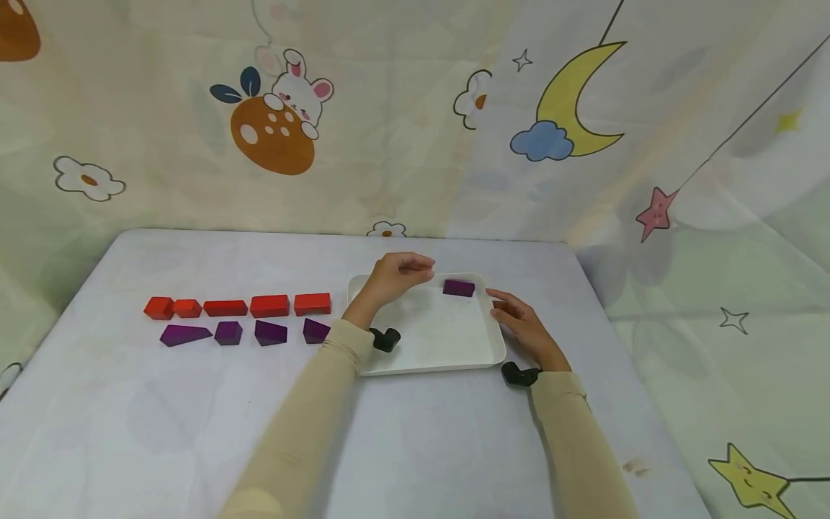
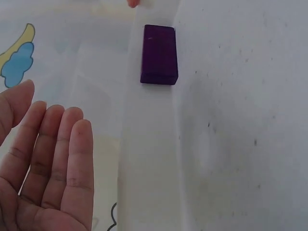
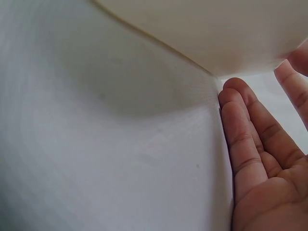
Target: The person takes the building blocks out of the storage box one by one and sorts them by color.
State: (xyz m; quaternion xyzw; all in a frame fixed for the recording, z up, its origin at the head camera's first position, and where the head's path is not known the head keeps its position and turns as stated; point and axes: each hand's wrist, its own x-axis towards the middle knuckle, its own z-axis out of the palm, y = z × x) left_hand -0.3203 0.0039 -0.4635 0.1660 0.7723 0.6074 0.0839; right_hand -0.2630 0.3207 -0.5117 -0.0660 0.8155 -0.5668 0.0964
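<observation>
A shallow white tray lies on the table, with one purple rectangular block near its far right corner. Over the tray's far left part hovers my left hand, its fingers extended and nothing held. In the left wrist view the palm and fingers show beside the tray's edge, apart from the purple block. At the tray's right side is my right hand. The right wrist view shows its straight fingers lying along the table right by the tray's outer wall.
Left of the tray, several red blocks form a row. Several purple blocks of differing shapes make a second row nearer me; my left sleeve overlaps its right end. Behind the white-covered table hangs a printed cloth.
</observation>
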